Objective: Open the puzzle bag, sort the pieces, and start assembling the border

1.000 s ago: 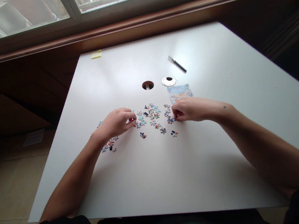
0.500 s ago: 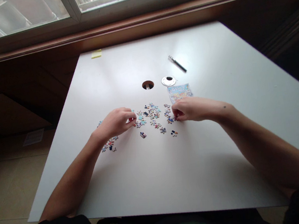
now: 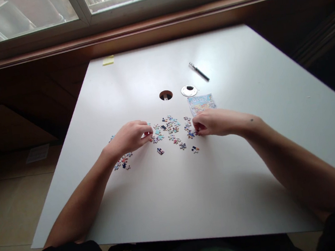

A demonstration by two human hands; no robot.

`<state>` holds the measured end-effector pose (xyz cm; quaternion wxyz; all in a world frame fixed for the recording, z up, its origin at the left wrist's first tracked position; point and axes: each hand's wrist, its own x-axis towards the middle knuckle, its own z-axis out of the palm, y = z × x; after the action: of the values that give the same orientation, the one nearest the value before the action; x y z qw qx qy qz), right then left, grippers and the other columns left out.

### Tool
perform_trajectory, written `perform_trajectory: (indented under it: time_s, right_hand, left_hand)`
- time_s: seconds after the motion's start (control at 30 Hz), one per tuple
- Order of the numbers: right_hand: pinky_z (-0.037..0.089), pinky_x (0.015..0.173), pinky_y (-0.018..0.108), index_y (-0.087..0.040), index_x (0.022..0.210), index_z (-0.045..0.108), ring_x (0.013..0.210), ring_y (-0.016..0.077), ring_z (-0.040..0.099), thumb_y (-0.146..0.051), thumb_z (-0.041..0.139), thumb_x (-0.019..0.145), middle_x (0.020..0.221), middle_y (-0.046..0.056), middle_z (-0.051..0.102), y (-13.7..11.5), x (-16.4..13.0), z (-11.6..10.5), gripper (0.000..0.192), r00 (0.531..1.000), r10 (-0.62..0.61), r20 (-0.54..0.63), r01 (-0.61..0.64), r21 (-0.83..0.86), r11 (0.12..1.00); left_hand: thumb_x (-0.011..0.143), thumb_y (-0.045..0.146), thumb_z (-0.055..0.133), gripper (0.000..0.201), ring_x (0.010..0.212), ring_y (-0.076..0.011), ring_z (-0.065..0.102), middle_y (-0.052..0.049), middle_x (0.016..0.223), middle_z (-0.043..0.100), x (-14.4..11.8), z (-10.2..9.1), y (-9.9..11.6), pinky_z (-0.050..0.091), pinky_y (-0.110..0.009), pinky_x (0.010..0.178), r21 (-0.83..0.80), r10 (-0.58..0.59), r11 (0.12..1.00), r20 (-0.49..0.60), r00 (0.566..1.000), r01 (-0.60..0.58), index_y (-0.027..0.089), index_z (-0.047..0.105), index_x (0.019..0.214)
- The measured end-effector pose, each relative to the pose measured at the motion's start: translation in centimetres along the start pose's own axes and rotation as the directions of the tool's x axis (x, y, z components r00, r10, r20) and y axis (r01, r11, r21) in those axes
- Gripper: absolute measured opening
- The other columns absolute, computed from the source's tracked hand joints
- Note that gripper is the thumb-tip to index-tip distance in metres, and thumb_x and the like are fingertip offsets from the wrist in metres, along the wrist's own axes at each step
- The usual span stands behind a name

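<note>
Barely anything has shifted over the last second — both hands sit where they were, so the sorting looks paused on a single fit rather than moving along. Starting at the left, a small cluster of pieces (image 3: pixel 122 162) lies by the left wrist, partly hidden under it. The left hand (image 3: pixel 130 137) rests on the table (image 3: pixel 170 198) with its fingertips pinched together at the edge of the main scatter; they seem to nip a piece, though it is too small to make out for sure. Between the hands lies the scatter of puzzle pieces (image 3: pixel 169 130) — tiny, loose, mostly blue, teal and red, none clearly joined — with a few strays just nearer the person. The right hand (image 3: pixel 212 122) mirrors the left, fingers curled and closed at the scatter's right edge, touching pieces there. Just beyond it lies the picture card (image 3: pixel 201 103), and farther back a round hole (image 3: pixel 165 95), its cap (image 3: pixel 188 90) and a pen (image 3: pixel 199 72).
</note>
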<state>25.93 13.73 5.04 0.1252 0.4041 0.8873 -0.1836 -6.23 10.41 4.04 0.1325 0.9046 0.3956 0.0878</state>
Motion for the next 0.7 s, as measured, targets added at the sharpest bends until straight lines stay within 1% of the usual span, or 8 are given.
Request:
perform_trajectory:
  time_s: [0.23,0.7]
  right_hand:
    - [0.037,0.063,0.029,-0.019,0.079,0.064,0.077,0.0201,0.059,-0.018,0.06,0.084,0.085,0.006,0.066,-0.17,-0.05,-0.09,0.007,1.0,0.01,0.015,-0.009,-0.01,1.0]
    - [0.036,0.063,0.029,-0.019,0.078,0.063,0.076,0.0197,0.059,-0.018,0.06,0.083,0.085,0.006,0.066,0.09,0.0,0.09,0.006,1.0,-0.002,0.005,0.002,-0.007,1.0]
  left_hand:
    - [0.093,0.02,0.058,0.014,0.082,-0.0155,0.062,-0.003,0.089,0.07,0.04,0.07,-0.08,0.044,-0.027,0.071,0.005,0.002,1.0,0.0,1.0,-0.002,0.02,0.072,0.09]
    - [0.094,0.02,0.056,0.016,0.082,-0.0159,0.063,-0.004,0.089,0.07,-0.01,-0.01,-0.11,0.044,-0.028,0.071,0.002,0.005,1.0,0.003,1.0,-0.005,0.02,0.072,0.089]
